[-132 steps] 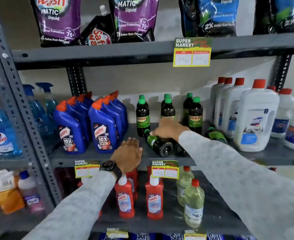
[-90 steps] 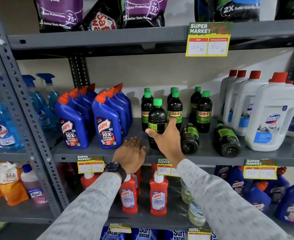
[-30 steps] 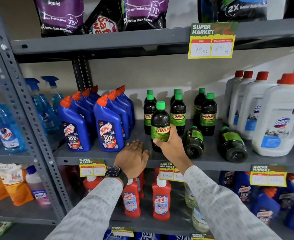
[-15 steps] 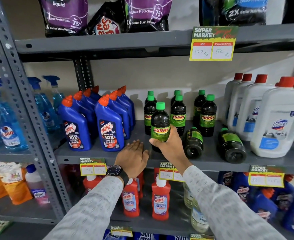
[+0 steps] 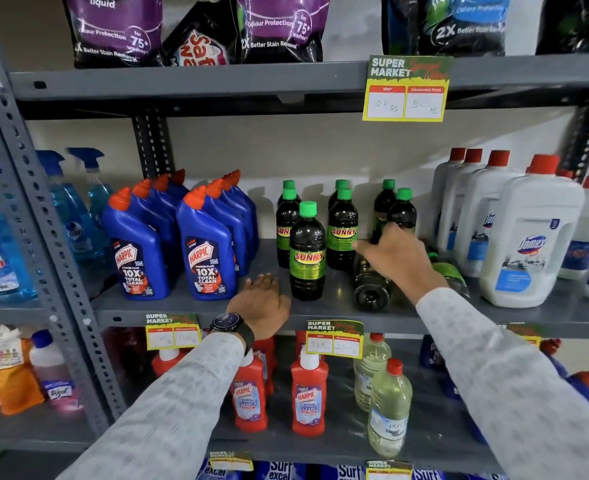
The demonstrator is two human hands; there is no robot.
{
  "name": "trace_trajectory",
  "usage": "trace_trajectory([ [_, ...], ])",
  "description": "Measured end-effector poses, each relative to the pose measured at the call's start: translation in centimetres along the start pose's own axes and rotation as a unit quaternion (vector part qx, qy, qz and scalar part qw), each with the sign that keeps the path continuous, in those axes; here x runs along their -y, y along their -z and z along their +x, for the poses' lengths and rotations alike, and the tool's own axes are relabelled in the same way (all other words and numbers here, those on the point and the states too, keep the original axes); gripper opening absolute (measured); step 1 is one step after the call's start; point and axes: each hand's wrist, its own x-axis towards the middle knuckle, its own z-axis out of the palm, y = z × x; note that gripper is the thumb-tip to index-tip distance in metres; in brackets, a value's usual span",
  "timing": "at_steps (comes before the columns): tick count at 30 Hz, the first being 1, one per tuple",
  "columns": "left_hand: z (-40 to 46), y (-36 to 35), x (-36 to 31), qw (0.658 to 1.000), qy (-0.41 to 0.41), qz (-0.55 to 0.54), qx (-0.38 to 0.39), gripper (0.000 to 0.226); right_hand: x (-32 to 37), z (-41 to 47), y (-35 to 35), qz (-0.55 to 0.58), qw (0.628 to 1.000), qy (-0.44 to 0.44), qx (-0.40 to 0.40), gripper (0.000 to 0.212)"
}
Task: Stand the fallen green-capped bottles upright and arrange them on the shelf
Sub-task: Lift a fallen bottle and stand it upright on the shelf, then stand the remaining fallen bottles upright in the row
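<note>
Several dark green-capped Sunny bottles [image 5: 342, 230] stand in rows at the back of the grey middle shelf [image 5: 334, 292]. One more upright bottle [image 5: 307, 252] stands alone in front of them. A fallen bottle [image 5: 371, 289] lies with its base towards me, just right of it. A second fallen bottle [image 5: 450, 273] lies further right, partly hidden by my right sleeve. My right hand [image 5: 395, 258] is over the neck end of the nearer fallen bottle, fingers apart, holding nothing. My left hand [image 5: 262, 301] rests flat on the shelf's front edge.
Blue Harpic bottles [image 5: 206, 254] stand to the left and white Domex jugs [image 5: 528, 244] to the right of the green-capped group. Price tags [image 5: 334, 337] hang on the shelf edge. Red bottles [image 5: 308, 393] fill the shelf below; pouches sit above.
My right hand stood the front bottle upright, let go of it, and moved right over the nearer fallen bottle. My left hand has stayed on the shelf edge.
</note>
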Motion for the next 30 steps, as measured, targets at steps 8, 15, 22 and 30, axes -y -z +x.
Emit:
trace_trajectory([
  [8, -0.2, -0.1, -0.1, 1.0, 0.009, -0.002, -0.002, 0.066, -1.4, 0.6, -1.3, 0.15, 0.946, -0.185, 0.219, 0.048],
  [15, -0.2, -0.2, 0.1, 1.0, 0.003, -0.02, -0.006, 0.067, -1.2, 0.7, 0.3, 0.193, 0.945, -0.173, 0.199, 0.045],
  [22, 0.0, -0.5, 0.2, 1.0, 0.003, -0.017, -0.014, 0.066, -0.3, 0.8, 0.5, 0.33, 0.943, -0.04, -0.008, 0.054],
  [30, 0.0, -0.5, 0.1, 1.0, 0.006, -0.004, -0.016, 0.065, -2.3, -2.1, -4.3, 0.291, 0.952, 0.031, -0.091, 0.08],
])
